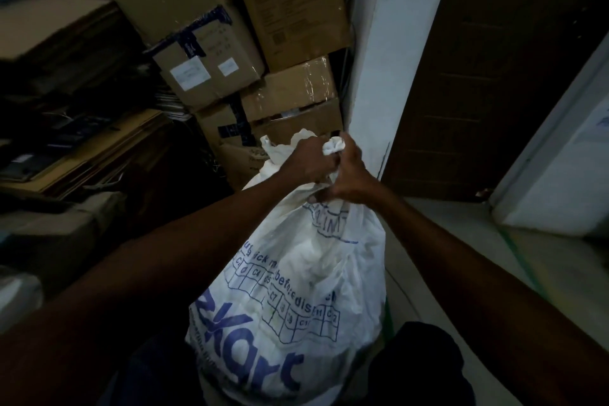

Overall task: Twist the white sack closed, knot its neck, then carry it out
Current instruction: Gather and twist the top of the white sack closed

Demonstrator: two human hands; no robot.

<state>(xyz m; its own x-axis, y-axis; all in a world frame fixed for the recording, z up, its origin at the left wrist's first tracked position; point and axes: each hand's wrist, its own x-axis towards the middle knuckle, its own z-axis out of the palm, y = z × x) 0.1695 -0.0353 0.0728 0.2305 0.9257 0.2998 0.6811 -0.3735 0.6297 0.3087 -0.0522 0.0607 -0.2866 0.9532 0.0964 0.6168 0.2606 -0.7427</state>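
Your left hand (309, 163) and right hand (349, 181) both grip the bunched neck of the white sack (296, 290), which stands at lower centre of the frame. The neck looks gathered; knotting seems under way, and carrying out remains.

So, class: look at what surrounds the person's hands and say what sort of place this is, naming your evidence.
Probably a storeroom or parcel depot: taped cardboard boxes are stacked high against the wall, flattened cardboard is piled at left, and the hands grip a printed courier-style white sack.
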